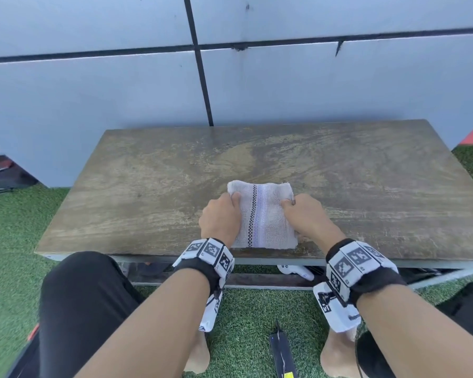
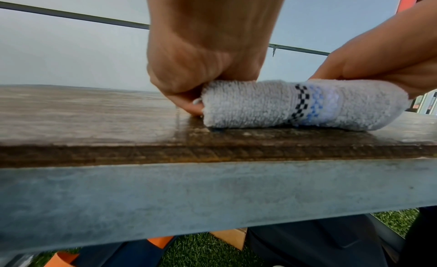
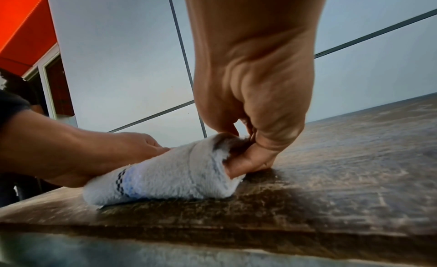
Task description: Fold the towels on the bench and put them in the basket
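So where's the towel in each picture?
Head: towel at the middle, near the bench's front edge, between both hands.
Left wrist: towel right of centre, on the bench.
Right wrist: towel lower left of centre.
Shared landmark: its black checkered stripe.

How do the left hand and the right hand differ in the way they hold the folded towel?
The left hand grips the towel's left edge, while the right hand grips its right edge. In the wrist views, the left hand's thumb lies beside the towel's end, on the bench; the right hand's thumb is tucked under the top layers. Both hands have curled fingers and hold the towel low on the bench.
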A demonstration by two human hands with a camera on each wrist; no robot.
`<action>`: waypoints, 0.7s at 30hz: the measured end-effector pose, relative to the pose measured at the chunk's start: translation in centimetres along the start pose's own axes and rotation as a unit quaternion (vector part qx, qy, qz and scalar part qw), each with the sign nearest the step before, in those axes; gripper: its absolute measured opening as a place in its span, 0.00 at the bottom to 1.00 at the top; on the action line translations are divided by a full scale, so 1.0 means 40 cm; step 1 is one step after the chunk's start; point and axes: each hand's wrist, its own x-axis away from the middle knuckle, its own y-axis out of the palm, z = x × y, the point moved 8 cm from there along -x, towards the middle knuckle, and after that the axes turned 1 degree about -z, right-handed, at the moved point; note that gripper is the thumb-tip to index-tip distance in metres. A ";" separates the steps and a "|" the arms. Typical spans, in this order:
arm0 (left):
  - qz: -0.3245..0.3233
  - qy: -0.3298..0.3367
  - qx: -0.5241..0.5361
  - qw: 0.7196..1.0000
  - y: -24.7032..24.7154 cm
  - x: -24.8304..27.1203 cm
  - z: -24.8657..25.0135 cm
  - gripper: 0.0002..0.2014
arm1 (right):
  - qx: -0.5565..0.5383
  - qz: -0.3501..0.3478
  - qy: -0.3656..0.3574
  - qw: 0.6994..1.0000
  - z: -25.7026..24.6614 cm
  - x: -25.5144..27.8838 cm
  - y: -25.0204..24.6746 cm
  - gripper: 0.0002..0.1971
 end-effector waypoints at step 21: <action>-0.032 0.185 -0.076 0.979 0.095 0.076 0.063 0.29 | 0.251 0.029 -0.214 0.944 -0.059 0.028 0.115 0.30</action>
